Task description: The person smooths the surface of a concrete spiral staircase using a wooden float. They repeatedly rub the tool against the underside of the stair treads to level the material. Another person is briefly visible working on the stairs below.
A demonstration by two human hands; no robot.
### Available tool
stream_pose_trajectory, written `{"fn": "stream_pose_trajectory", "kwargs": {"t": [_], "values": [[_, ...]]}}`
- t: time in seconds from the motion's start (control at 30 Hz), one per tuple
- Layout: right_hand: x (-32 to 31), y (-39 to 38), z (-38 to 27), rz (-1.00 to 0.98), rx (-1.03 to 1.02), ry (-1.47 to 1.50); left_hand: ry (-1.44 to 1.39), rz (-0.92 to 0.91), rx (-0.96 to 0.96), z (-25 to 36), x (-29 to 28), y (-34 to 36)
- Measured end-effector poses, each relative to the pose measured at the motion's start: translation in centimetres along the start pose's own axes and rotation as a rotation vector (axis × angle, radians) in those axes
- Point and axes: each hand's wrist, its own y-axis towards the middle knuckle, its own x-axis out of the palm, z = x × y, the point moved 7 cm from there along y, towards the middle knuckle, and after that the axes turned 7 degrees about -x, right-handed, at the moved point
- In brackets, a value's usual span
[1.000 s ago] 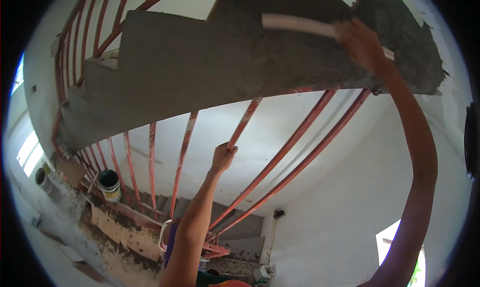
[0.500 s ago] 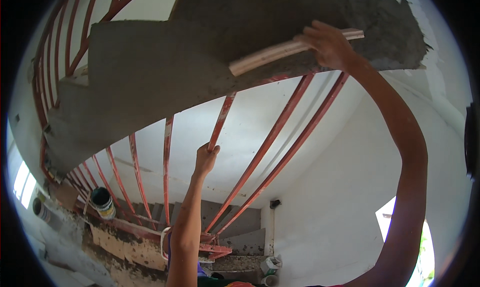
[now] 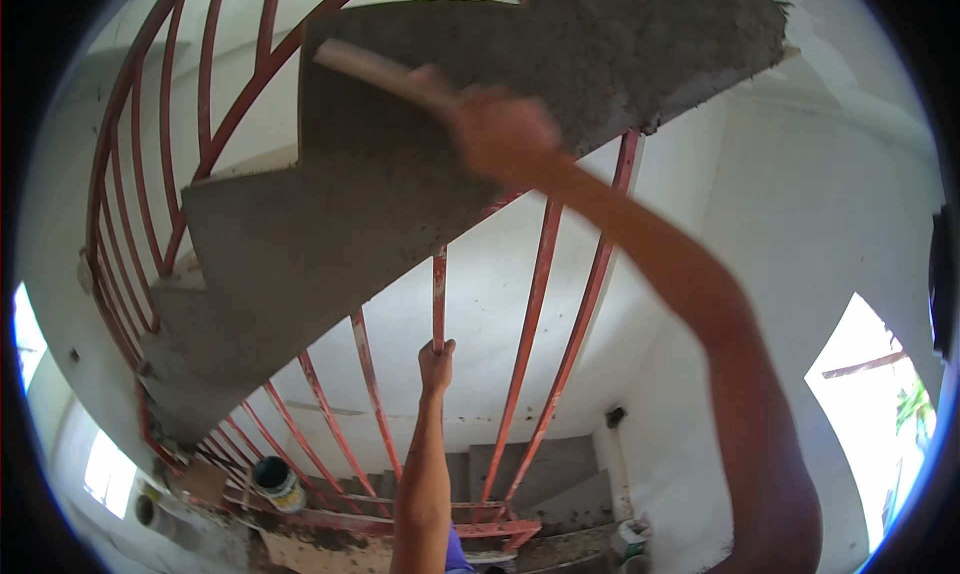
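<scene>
My right hand (image 3: 500, 134), blurred by motion, is closed around one end of a pale wooden strip (image 3: 368, 69). The strip lies slantwise over the grey plastered side of the staircase (image 3: 300, 224), its free end pointing up and left toward a step edge. Whether it presses on the plaster, I cannot tell. Lower down, my left hand (image 3: 436, 367) is wrapped around a red metal baluster (image 3: 439, 289) with worn, whitish paint. The arm is stretched upward.
More red balusters (image 3: 535, 324) run below the stair side. A curved red railing (image 3: 110, 194) rises at left. A bucket (image 3: 278, 482) stands on the lower landing, near grey steps (image 3: 560, 474). White walls and a bright window opening (image 3: 870, 404) are at right.
My right hand has swept the strip left along the plaster, and the strip now tilts the other way. My left hand keeps its hold on the baluster. The view has shifted.
</scene>
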Motion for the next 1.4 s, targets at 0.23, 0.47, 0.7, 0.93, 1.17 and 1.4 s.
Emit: {"fn": "stream_pose_trajectory", "kwargs": {"t": [0.23,0.47,0.7,0.93,1.17,1.4], "values": [[3.5,0.1,-0.5,0.085,0.291,0.105,0.034,-0.058,-0.018,-2.1,0.6,0.8],[-0.7,-9.9,14.1,0.224,0.831,-0.189,0.026,-0.078,-0.083,-2.1,0.7,0.4],[-2.8,-11.7,15.3,0.252,0.706,-0.104,0.041,-0.106,-0.046,-1.4,2.2,0.0],[-4.9,-8.2,14.8,0.117,0.383,-0.03,-0.09,-0.128,-0.04,-1.3,0.2,0.2],[-6.3,-8.9,23.5,0.138,0.33,-0.205,-0.061,-0.12,-0.067,-0.9,1.5,0.1],[-5.8,-14.7,34.0,0.199,0.47,-0.321,-0.056,-0.061,-0.119,-0.9,1.0,-0.1]]}}
